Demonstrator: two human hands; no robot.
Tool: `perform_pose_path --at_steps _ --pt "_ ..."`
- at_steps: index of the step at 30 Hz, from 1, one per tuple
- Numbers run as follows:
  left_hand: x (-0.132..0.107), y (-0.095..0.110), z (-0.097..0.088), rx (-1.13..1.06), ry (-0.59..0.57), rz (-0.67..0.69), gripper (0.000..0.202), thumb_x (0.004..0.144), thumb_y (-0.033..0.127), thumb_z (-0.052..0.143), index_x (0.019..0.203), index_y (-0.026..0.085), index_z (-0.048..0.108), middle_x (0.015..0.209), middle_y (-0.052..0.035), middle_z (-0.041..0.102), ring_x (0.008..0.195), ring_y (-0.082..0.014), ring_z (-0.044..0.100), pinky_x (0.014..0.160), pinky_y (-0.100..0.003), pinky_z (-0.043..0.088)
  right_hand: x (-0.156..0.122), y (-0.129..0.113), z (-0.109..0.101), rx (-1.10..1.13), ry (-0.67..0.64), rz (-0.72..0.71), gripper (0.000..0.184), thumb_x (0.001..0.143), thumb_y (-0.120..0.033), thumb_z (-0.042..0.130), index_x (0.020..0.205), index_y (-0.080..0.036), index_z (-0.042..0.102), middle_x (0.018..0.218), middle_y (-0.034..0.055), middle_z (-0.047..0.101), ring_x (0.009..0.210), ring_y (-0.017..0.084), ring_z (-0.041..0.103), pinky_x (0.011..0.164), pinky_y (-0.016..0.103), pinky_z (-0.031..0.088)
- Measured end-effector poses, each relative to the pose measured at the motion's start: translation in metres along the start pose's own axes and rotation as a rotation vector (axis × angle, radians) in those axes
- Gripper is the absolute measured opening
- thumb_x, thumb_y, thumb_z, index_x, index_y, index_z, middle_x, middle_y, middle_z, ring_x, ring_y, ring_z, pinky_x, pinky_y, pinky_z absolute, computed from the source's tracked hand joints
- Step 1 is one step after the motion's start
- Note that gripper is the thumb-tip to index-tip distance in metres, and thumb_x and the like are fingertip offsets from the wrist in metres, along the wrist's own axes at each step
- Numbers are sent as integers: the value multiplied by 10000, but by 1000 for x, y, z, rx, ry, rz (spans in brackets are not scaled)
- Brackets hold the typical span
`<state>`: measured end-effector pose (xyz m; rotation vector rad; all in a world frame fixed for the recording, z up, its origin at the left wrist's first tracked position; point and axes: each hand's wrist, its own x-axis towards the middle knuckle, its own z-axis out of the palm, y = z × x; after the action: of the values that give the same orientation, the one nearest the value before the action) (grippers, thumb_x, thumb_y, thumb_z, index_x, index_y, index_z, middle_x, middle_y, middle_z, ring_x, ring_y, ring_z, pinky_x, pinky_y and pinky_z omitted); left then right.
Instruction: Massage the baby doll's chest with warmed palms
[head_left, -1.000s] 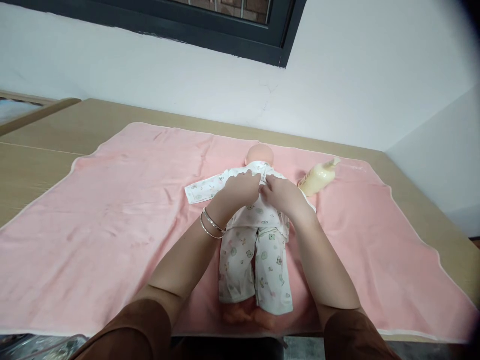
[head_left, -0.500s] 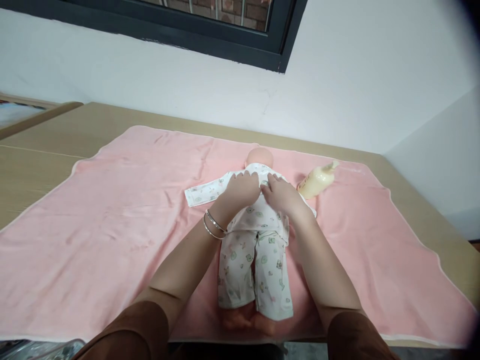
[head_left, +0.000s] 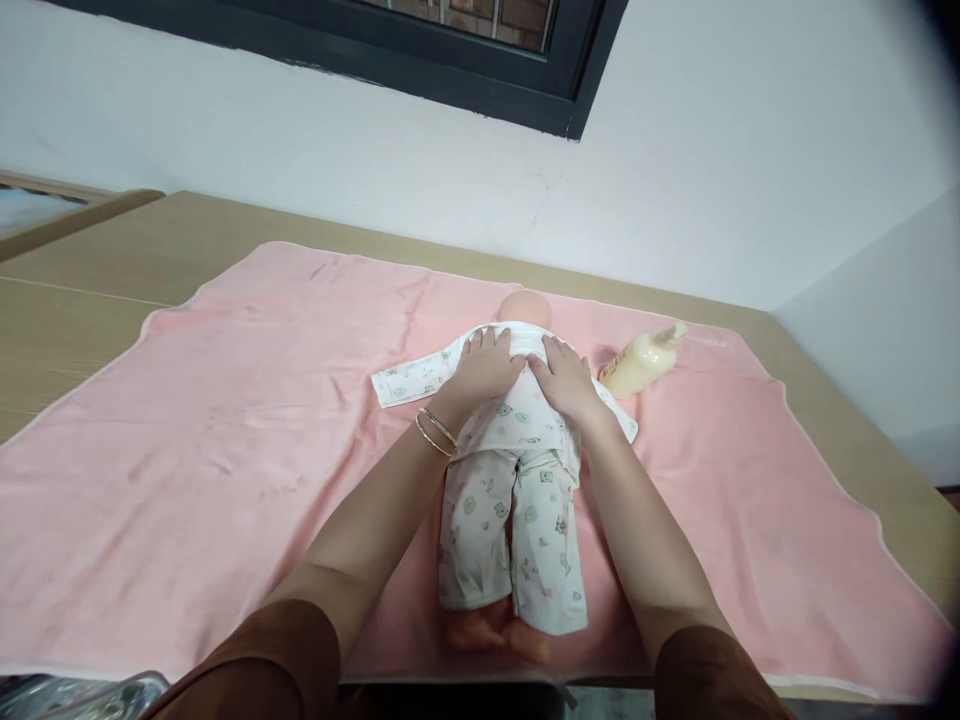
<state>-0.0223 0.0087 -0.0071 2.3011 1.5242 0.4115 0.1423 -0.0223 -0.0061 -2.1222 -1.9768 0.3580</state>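
Rests left hand [head_left: 486, 368] and right hand [head_left: 566, 382] flat, loosely splayed and gripping nothing, on the back of the doll [head_left: 517, 435], apparently face down on the blanket [head_left: 225, 430]. Could skew the doll by pressing unevenly, or knock the bottle [head_left: 643, 362] beside it by sliding right hand outward.

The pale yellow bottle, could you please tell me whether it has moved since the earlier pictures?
No; judged against the far edge of the pink blanket, the bottle shows no clear shift.
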Motion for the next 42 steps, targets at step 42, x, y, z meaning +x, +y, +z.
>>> perform_pose_path --at_steps 42 --pt "-23 24 -40 158 -205 46 452 1118 284 347 1396 94 649 1500 -228 660 1403 -345 646 1158 -470 524 -29 -16 -43 -36 -104 -130 412 1107 -320 306 1264 -228 675 1407 134 738 1318 313 658 1118 460 471"
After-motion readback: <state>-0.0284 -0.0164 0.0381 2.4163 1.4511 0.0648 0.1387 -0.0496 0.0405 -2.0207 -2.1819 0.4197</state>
